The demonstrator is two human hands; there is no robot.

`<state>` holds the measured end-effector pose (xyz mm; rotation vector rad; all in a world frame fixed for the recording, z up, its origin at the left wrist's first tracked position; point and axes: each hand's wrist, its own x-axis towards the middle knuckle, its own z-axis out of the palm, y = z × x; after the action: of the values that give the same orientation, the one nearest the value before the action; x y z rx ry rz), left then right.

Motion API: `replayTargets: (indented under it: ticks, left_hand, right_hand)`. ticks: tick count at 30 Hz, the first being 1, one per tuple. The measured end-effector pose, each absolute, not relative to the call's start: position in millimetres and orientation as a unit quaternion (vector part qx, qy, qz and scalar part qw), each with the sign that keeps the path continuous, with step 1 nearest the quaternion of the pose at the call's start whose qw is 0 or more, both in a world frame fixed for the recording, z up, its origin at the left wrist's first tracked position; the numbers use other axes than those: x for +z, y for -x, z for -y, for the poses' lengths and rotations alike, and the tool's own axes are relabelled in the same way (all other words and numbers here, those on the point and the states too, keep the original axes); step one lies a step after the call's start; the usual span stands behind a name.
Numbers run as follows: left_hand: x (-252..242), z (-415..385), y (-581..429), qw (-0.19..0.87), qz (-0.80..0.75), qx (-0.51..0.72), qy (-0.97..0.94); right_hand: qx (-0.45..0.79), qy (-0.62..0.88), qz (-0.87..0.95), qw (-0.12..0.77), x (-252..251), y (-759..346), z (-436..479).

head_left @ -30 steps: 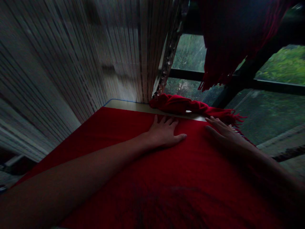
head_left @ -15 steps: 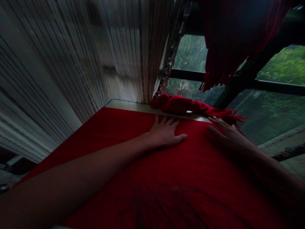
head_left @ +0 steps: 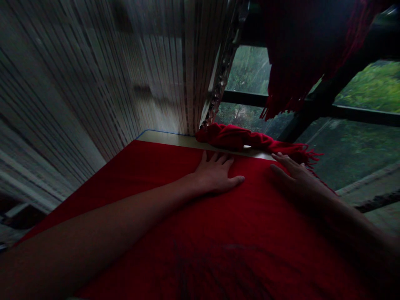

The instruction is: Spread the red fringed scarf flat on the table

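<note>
While the red cloth point(head_left: 243, 225) is lying mostly flat over the table point(head_left: 165, 137) — faint creases are remaining toward the table's near side — your left hand point(head_left: 215, 174), splayed, and right hand point(head_left: 296, 173), loosely open, are gripping nothing near the table's far edge.

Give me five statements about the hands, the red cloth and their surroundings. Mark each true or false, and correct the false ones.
1. The left hand lies on the red cloth with its fingers spread. True.
2. The right hand is clenched into a fist. False: its fingers are extended.
3. A fringed red bundle lies beyond the cloth, along the far side of the table. True.
4. The string curtain hangs at the picture's right. False: it hangs at the left.
5. Fringed red fabric hangs in front of the window. True.
</note>
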<state>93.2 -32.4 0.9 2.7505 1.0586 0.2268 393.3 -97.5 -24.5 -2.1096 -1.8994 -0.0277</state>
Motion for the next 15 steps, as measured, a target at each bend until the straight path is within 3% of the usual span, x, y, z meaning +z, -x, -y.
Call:
replayTargets:
  ticks: [15]
  left_hand:
    - [3.7,33.3,-92.6,0.091,-0.356,0.074,-0.927]
  right_hand:
    - [0.008,0.737,0.667,0.107,-25.3,-392.8,97.7]
